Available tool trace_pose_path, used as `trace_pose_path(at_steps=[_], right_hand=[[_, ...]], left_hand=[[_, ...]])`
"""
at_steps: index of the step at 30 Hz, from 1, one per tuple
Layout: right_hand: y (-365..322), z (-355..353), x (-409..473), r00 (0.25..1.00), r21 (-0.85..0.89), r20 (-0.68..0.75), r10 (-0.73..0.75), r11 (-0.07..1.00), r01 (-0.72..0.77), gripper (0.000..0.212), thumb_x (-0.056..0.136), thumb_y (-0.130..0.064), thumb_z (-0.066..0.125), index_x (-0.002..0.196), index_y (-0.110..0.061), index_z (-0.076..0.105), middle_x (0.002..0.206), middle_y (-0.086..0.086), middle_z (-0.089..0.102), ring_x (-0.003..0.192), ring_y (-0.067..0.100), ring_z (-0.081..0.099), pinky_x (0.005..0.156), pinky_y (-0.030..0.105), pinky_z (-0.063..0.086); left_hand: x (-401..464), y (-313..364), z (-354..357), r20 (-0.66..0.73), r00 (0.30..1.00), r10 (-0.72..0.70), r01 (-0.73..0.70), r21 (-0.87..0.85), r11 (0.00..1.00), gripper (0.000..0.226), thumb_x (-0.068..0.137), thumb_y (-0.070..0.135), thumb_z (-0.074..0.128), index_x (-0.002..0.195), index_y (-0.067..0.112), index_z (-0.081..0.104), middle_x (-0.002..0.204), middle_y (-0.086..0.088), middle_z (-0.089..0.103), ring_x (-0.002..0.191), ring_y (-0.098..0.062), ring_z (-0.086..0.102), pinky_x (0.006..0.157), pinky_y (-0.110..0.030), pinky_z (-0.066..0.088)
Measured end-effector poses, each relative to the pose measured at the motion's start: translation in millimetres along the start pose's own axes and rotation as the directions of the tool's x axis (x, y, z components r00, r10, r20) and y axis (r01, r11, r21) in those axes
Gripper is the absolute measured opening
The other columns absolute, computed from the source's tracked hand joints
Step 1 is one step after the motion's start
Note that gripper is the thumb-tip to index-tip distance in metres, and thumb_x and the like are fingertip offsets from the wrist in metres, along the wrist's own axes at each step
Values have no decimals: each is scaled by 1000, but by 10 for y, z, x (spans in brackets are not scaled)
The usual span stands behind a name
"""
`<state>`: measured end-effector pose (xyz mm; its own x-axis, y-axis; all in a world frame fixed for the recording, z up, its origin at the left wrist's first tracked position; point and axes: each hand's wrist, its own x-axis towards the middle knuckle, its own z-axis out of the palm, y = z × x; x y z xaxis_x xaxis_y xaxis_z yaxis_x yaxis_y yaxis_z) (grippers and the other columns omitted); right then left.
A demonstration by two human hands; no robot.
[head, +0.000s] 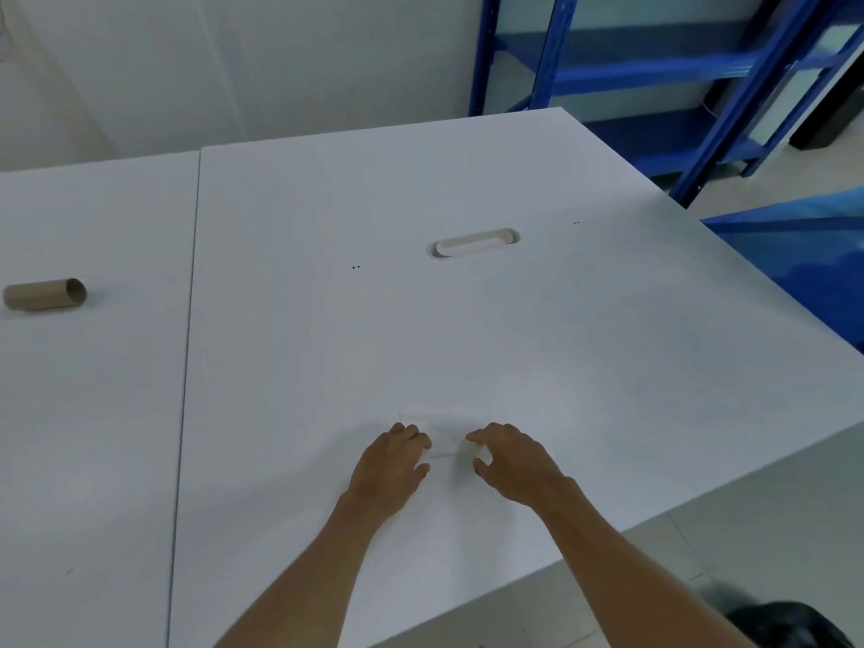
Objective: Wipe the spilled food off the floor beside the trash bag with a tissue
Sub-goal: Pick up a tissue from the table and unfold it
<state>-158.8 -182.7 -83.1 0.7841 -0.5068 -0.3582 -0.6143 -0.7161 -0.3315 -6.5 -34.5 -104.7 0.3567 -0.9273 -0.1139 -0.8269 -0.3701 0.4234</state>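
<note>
White tissue [444, 437] flat on table, barely visible.

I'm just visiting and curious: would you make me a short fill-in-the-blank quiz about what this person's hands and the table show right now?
1. Both hands, the left hand and the right hand, touch a white ____ lying on the table.
2. The cardboard tube lies on its ____.
3. The shelving behind the table is coloured ____.
4. The dark trash bag sits on the floor at the picture's bottom ____ corner.

Missing words: tissue; side; blue; right
</note>
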Motion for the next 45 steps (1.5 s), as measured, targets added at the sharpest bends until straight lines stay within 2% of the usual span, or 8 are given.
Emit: trace_pose_path(at_steps=[6,13,21,26,31,34,40,45], right_hand=[[-13,113,58,992,-24,-121,-22,1000,19,36,94,-34,64,128,-22,62,123,-4,59,113,17,53,90,31,47],[-61,127,-4,985,-71,-173,-17,997,5,17,97,-27,56,106,-25,71,110,-4,65,102,17,58,79,30,49],[-10,-332,-224,996,268,48,71,960,-81,10,88,-28,66,97,-26,70,101,-9,69,89,10,66,82,29,55],[-18,-705,-410,981,406,190,45,906,-121,58,70,-46,82,120,-37,56,101,-4,69,93,9,63,84,30,51],[-22,-1183,-664,999,411,53,10,911,-30,7,87,-28,73,80,-28,72,67,-6,71,62,8,66,66,23,55],[-4,-1483,-845,1000,445,4,26,895,-25,10,88,-30,70,85,-23,76,71,-5,74,62,5,67,74,26,57],[-55,-1948,-1198,993,593,100,60,798,-108,43,88,-37,61,128,-20,61,122,3,67,106,17,64,83,33,48],[-1,-2092,-1492,975,524,-138,171,849,-75,39,86,-37,72,116,-11,71,97,1,73,75,4,66,63,17,45]], left_hand=[[60,-1,143,-162,985,59,-39,122,992,12,78,8,71,78,20,70,75,6,66,72,-17,61,77,-25,43],[61,20,22,-90,995,46,-41,53,998,15,90,10,56,89,16,70,84,0,70,79,-23,63,81,-35,48],[9,295,-475,125,992,-18,31,-106,994,13,94,24,50,91,24,62,83,6,67,77,-14,62,75,-35,54],[98,628,-958,143,990,-18,45,-194,980,10,91,27,56,87,26,66,86,6,69,74,-11,65,72,-31,56],[181,1015,-1484,164,985,53,-22,-182,983,9,90,24,59,91,23,69,88,5,67,71,-8,64,71,-28,56],[230,1247,-1773,151,985,80,-53,-173,983,10,89,24,60,92,22,70,86,4,70,74,-9,66,71,-29,55],[336,1838,-2194,161,976,149,-104,-255,961,16,87,22,64,98,14,72,90,-6,74,77,-12,73,83,-33,59],[366,2279,-2431,152,953,263,-215,-272,938,10,87,18,65,93,16,71,100,-2,71,72,-9,73,77,-28,60]])
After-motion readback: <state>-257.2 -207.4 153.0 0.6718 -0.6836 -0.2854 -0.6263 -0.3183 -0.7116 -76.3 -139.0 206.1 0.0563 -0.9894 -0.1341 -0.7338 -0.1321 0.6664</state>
